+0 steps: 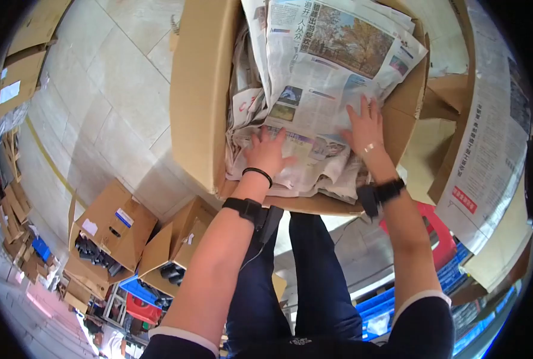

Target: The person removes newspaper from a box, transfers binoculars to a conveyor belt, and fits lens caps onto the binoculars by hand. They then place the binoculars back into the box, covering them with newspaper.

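Large brown cardboard box [197, 90]: placed at twelve o'clock in the view, its top open and its interior filled with paper.
Grey-white printed newspaper sheets [323, 90]: laid across the middle of the box, a colour photograph of trees being shown toward one o'clock; crumpled newspaper [341, 179] is bunched along the near edge.
Left hand [266, 154]: rested palm down at seven o'clock in the box, fingers spread wide on the sheets; nothing is seen to be gripped.
Right hand [367, 128]: set at four o'clock in the box, fingers spread wide, the sheets' right-hand side being touched (whether any edge is pinched under the palm cannot be told).
Wrists: each is strapped with a bulky black device [245, 209], a thin black band [258, 174] being worn too on the left.
Three o'clock: a long newspaper sheet [488, 134] is spread out.
Eight o'clock: two smaller brown cardboard boxes [120, 221] are seen, black items [93, 254] being held inside.
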`<act>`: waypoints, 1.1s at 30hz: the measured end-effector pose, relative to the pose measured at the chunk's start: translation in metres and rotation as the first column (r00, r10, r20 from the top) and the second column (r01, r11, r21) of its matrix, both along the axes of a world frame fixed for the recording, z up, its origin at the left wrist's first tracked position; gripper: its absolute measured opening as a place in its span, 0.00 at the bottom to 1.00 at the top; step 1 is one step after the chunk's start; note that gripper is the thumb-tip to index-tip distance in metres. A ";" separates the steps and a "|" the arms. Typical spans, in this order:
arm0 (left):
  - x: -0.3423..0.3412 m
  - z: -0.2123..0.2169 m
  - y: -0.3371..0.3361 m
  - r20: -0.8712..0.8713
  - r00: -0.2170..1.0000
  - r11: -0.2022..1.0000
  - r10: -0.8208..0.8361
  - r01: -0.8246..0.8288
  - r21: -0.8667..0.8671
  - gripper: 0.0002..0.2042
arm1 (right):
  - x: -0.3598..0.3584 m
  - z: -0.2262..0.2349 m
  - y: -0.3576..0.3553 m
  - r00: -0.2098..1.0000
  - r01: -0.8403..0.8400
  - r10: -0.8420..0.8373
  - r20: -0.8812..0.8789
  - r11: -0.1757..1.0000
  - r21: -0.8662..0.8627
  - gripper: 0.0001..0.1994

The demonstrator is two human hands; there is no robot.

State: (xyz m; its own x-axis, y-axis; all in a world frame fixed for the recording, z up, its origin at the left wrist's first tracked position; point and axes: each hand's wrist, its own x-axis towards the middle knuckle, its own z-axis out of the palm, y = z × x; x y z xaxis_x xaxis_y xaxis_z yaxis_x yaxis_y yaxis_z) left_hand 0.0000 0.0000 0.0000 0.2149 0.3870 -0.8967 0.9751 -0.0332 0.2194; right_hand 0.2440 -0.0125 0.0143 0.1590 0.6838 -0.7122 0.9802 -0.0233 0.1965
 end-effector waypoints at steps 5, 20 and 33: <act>-0.026 -0.005 0.023 0.342 0.938 0.673 0.063 -0.293 0.679 0.37 | -0.057 0.063 -0.031 0.965 0.199 -0.248 -0.089 0.909 -0.367 0.49; -0.163 0.191 -0.205 0.602 -0.009 0.142 0.798 -0.969 -0.202 0.11 | -0.199 0.187 -0.100 0.781 -0.169 0.073 -0.620 0.981 -0.099 0.28; -0.313 0.219 -0.612 0.283 -0.959 -0.929 0.035 -0.135 -0.344 0.09 | -0.452 0.244 -0.314 0.240 -0.922 0.350 -0.906 0.375 -0.099 0.24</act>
State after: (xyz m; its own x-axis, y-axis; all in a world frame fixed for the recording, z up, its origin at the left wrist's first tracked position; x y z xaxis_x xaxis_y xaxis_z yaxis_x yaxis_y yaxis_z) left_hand -0.3131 -0.6118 0.2188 -0.4833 -0.0224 -0.8752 -0.8751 -0.0158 0.4836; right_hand -0.2077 -0.3263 0.2580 -0.8090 -0.2999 -0.5055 0.3163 0.5026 -0.8045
